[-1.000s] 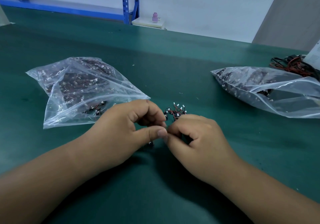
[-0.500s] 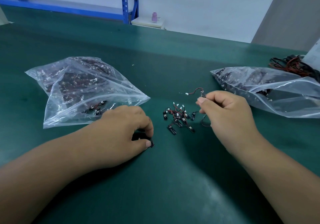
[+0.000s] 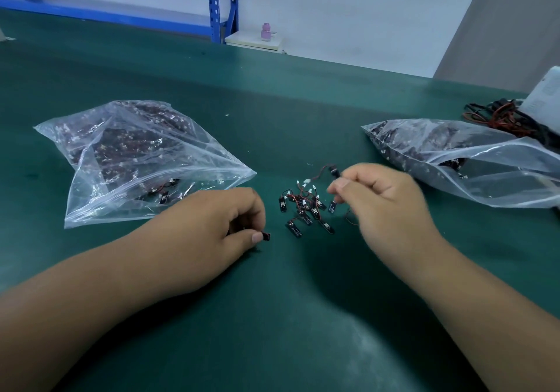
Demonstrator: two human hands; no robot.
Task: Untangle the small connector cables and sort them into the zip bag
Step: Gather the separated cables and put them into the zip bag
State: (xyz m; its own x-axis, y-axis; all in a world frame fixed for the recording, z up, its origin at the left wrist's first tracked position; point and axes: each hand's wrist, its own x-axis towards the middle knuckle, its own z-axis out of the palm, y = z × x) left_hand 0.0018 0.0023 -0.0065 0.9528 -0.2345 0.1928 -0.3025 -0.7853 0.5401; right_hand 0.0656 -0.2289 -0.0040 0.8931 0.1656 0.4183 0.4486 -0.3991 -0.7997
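Observation:
A small tangle of connector cables [image 3: 306,210], black tabs with red and black wires and white plugs, lies on the green table between my hands. My right hand [image 3: 381,201] pinches one separated cable [image 3: 328,170] just above and to the right of the tangle. My left hand [image 3: 212,225] rests on the table left of the pile and pinches a small black connector piece [image 3: 266,236] at its fingertips. A clear zip bag [image 3: 145,161] holding several cables lies at the left. A second clear zip bag [image 3: 466,161] with cables lies at the right.
A bundle of longer red and black wires [image 3: 503,116] and a white packet [image 3: 545,91] sit at the far right. Blue shelving [image 3: 216,4] and a small pink bottle [image 3: 266,32] stand beyond the table's far edge.
My hands were together over the tangle; they have parted. The right hand drew one cable out to the right, and the left dropped to the table holding a black piece.

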